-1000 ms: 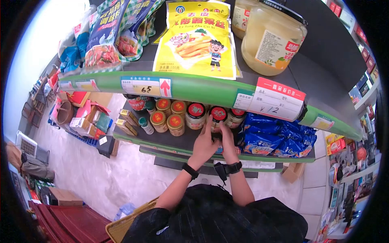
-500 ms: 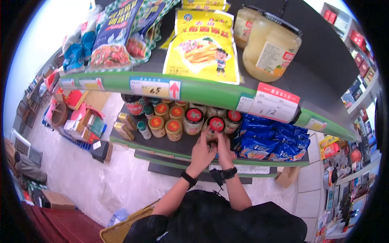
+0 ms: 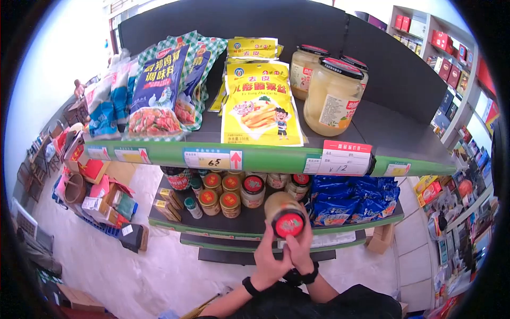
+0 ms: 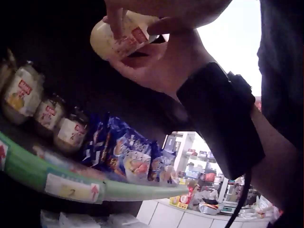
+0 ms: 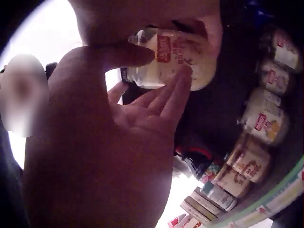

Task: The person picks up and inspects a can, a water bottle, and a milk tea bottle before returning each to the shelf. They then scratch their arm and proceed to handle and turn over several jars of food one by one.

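Note:
A glass jar [image 3: 288, 223] with a red-topped black lid, pale contents and a white-and-red label is in front of the lower shelf. It is tilted, lid toward the head camera. My left hand [image 3: 270, 261] grips its left side, while the right hand [image 3: 300, 252] holds the other side. Both wrist views show fingers wrapped about the labelled jar [image 4: 124, 39]. On the shelf behind stand similar red-lidded jars [image 3: 253, 191] and smaller jars with golden lids [image 3: 230, 204].
Blue packets [image 3: 353, 199] lie to the right on the lower shelf. Above, the green-edged upper shelf [image 3: 255, 158] carries a yellow pouch [image 3: 262, 106], large pale jars [image 3: 332, 101] and seasoning bags [image 3: 159, 95]. Boxes and a basket [image 3: 74, 189] stand on the floor at left.
Both hands have drawn the jar out from the lower shelf toward the body and tipped it. The head view has shifted to show more of the upper shelf.

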